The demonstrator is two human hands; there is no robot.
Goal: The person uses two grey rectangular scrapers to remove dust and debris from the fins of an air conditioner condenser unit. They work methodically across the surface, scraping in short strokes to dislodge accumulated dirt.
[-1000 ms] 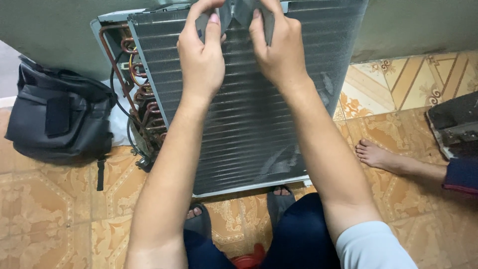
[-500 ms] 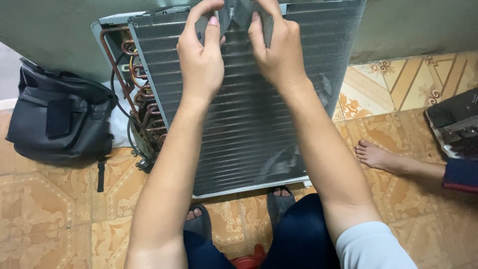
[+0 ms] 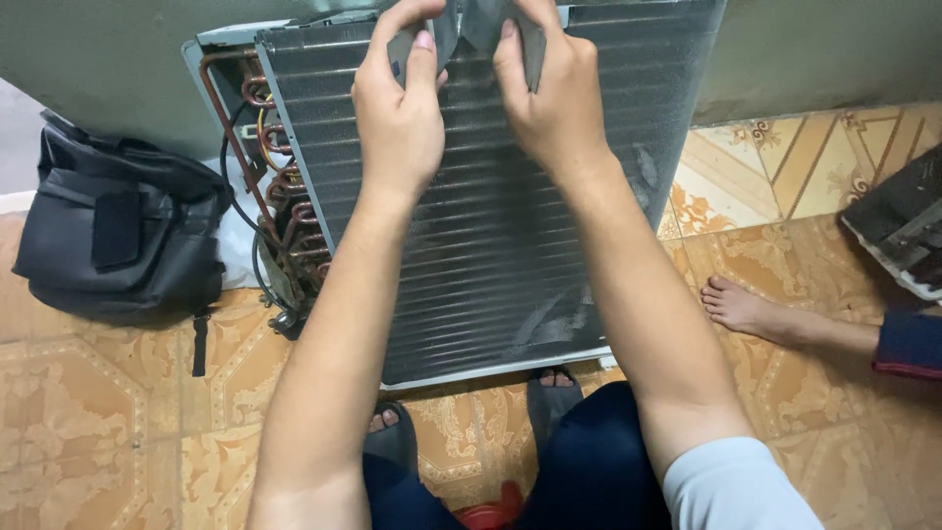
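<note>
A finned condenser coil [image 3: 491, 245] with copper tube bends [image 3: 285, 186] on its left side stands on the tiled floor in front of me. My left hand [image 3: 400, 108] and my right hand [image 3: 554, 93] are raised close together over the coil's upper part. Both pinch a thin grey sheet of lint [image 3: 461, 29] between the fingers, near the top edge of the view. More grey patches of lint [image 3: 559, 324] cling to the lower fins. My sandalled feet [image 3: 549, 393] stand at the coil's lower edge.
A black bag [image 3: 118, 236] lies on the floor to the left, against the green wall [image 3: 98, 59]. Another person's bare foot [image 3: 746, 309] and dark sleeve [image 3: 908, 344] are at the right, with a dusty grey unit [image 3: 903, 226] behind. A red object [image 3: 491, 510] sits by my legs.
Both hands stay pinched on the lint sheet at the coil's top; they have hardly shifted. The view has moved very slightly.
</note>
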